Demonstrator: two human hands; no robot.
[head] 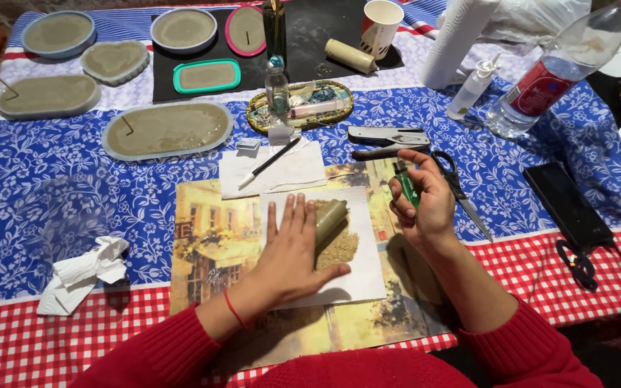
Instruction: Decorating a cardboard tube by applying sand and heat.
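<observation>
My left hand (pixel 292 251) lies flat, fingers spread, on a white paper sheet (pixel 364 269), pressing against an olive-coloured cylinder (pixel 330 218) that rests in a patch of tan granules (pixel 339 248). My right hand (pixel 418 197) is raised just right of the sheet and grips a green lighter (pixel 406 185) upright. The sheet sits on a painted picture mat (pixel 210 244). Both arms wear red sleeves, and a red cord circles the left wrist.
Scissors (pixel 458 183) and a stapler (pixel 388 136) lie beyond my right hand; a black phone (pixel 568 205) lies to the right. Several filled grey moulds (pixel 167 129) line the far left. A plastic bottle (pixel 551 75), paper cup (pixel 380 27), paper roll (pixel 454 36) and crumpled tissue (pixel 80 276) stand around.
</observation>
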